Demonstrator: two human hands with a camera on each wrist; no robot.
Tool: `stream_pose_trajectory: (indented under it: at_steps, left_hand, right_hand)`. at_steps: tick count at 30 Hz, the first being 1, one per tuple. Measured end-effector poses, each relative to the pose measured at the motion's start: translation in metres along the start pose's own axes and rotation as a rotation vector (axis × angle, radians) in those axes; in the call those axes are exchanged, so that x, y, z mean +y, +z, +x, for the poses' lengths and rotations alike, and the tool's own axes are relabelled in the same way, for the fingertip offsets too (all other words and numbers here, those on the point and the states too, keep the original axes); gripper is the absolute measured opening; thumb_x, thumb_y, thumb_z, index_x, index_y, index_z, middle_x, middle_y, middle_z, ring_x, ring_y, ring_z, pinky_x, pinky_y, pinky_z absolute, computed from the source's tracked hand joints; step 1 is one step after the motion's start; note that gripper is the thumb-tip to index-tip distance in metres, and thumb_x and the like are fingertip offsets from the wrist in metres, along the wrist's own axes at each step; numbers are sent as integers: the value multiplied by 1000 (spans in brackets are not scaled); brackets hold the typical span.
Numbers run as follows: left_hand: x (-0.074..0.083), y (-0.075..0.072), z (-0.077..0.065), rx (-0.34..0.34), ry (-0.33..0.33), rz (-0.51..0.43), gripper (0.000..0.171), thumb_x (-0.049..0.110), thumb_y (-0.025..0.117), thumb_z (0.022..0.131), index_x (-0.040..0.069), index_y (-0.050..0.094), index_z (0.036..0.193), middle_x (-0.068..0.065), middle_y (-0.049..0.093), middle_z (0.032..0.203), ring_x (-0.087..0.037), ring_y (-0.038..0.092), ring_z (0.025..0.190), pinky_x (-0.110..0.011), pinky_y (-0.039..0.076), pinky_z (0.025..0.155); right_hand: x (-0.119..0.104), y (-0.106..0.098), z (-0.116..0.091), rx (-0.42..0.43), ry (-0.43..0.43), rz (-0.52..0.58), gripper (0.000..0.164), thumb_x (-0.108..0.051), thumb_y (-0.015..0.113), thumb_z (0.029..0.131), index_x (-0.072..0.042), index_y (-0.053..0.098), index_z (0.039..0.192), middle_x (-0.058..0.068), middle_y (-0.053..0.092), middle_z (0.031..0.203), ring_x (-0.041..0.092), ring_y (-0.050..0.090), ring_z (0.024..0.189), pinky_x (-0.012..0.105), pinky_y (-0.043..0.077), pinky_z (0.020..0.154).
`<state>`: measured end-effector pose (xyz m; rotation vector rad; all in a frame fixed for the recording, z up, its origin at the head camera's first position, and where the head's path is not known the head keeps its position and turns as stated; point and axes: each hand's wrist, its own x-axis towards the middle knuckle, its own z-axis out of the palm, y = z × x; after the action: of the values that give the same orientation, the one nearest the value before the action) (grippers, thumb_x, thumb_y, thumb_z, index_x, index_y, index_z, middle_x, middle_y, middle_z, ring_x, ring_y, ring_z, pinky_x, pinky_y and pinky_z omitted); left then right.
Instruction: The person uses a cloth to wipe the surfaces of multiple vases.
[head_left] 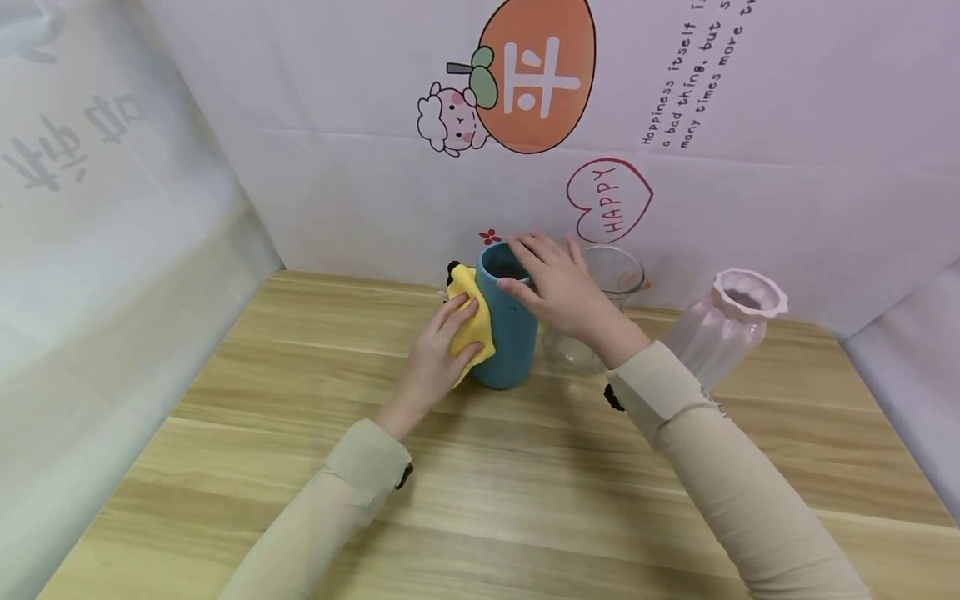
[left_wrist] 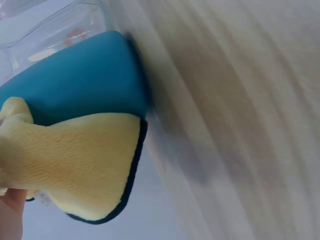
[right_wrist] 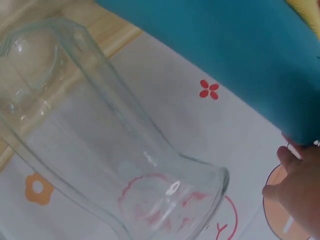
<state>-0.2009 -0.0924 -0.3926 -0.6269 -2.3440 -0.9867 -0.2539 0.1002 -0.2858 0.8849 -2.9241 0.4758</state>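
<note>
A tall blue vase (head_left: 512,337) stands upright on the wooden table near the back wall. My left hand (head_left: 433,360) grips a yellow cloth (head_left: 480,321) and presses it against the vase's left side. Dark edging runs along the cloth (left_wrist: 95,160), which spreads down toward the vase's base in the left wrist view. At the top, my right hand (head_left: 564,293) holds the vase by its rim, thumb on the near side and fingers reaching over the opening. Part of the rim is hidden under those fingers.
Just right of the blue vase stands a clear glass vase (head_left: 576,354), partly behind my right hand. Farther right is a pale pink fluted vase (head_left: 712,333), its lower part hidden by my sleeve. A printed white sheet (head_left: 352,192) hangs behind the wooden table (head_left: 480,508).
</note>
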Motion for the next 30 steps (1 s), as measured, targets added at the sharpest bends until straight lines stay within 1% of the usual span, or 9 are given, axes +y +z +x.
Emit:
stream_pose_trajectory:
  at_steps: [5, 7, 10, 13, 16, 20, 22, 25, 30]
  left_hand:
    - [-6, 5, -12, -154, -134, 29, 55, 6, 69, 85, -4, 46, 134, -20, 46, 142, -37, 44, 134, -45, 40, 110]
    - [-8, 7, -15, -199, -160, 40, 56, 7, 68, 87, -5, 44, 135, -20, 44, 143, -38, 42, 135, -46, 39, 111]
    - [-12, 8, -18, -213, -164, 36, 56, 7, 69, 86, -4, 44, 136, -20, 45, 143, -37, 43, 135, -46, 38, 112]
    - [-14, 8, -19, -169, -156, -10, 55, 4, 69, 85, -3, 47, 134, -19, 48, 140, -37, 44, 134, -45, 38, 112]
    - [-15, 6, -18, -75, -131, -67, 52, 2, 69, 84, -2, 51, 132, -18, 51, 138, -37, 46, 133, -43, 39, 111]
    - [-8, 3, -9, 70, -28, -103, 50, 2, 69, 83, -1, 54, 131, -20, 53, 136, -36, 51, 128, -40, 46, 105]
    - [0, 1, -3, 118, 22, -108, 51, 3, 69, 83, -1, 53, 132, -21, 53, 135, -35, 53, 126, -40, 47, 104]
    - [12, -1, 5, 133, 39, -96, 56, 7, 70, 84, -1, 50, 135, -20, 51, 138, -35, 51, 127, -42, 46, 105]
    - [21, 3, 8, 125, -14, -42, 59, 11, 72, 82, 0, 50, 136, -20, 49, 140, -38, 51, 124, -46, 48, 102]
  right_hand:
    - [-4, 2, -1, 59, 35, -23, 76, -53, 48, 95, -9, 23, 152, 16, 36, 152, 33, 29, 143, 58, 5, 121]
    - [-6, 4, -1, 77, 53, -38, 77, -54, 48, 94, -9, 23, 152, 16, 37, 151, 34, 30, 142, 59, 6, 121]
    - [-8, 6, -2, 97, 77, -39, 77, -55, 47, 95, -8, 25, 152, 16, 38, 150, 33, 30, 142, 60, 6, 120]
    - [-7, 6, -2, 104, 80, -34, 75, -55, 48, 94, -8, 29, 151, 16, 38, 149, 33, 29, 142, 60, 5, 120]
    - [-3, 4, -1, 60, 45, -31, 74, -54, 49, 94, -10, 30, 150, 15, 36, 152, 34, 24, 144, 60, 6, 120]
    - [9, -1, 0, -30, -24, -11, 74, -51, 51, 95, -12, 26, 152, 12, 29, 157, 35, 15, 148, 59, 7, 121]
    - [14, -2, 0, -55, -53, 7, 74, -49, 51, 95, -12, 24, 152, 11, 25, 158, 34, 13, 149, 58, 7, 121]
    - [17, -3, 0, -57, -73, 15, 73, -48, 50, 96, -11, 23, 152, 10, 24, 159, 32, 12, 150, 57, 6, 122]
    - [10, 0, -2, -6, -45, 2, 73, -50, 51, 95, -9, 28, 151, 11, 29, 157, 30, 16, 149, 56, 3, 122]
